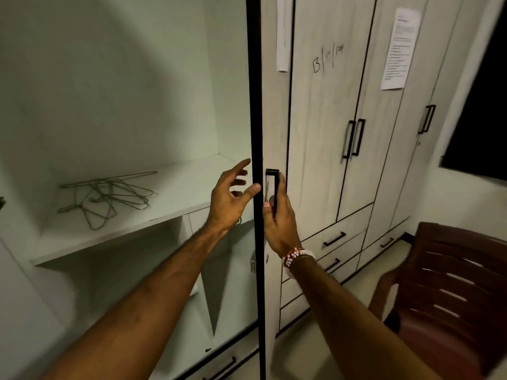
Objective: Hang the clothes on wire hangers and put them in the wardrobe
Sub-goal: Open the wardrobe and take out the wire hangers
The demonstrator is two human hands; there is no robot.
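While the right hand [278, 226] curls round the black handle [273, 174] of the wardrobe door [255, 105], seen edge-on, the left hand [229, 198] is released, fingers spread, thumb at the door's edge. Wire hangers [109, 197] lie tangled on the shelf [178, 187] inside the open wardrobe, left of both hands. A brown chair [444, 283] stands at right.

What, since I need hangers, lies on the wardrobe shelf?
Tangled wire hangers lie on the shelf; no clothes show. The door edge and left hand cover its right end.
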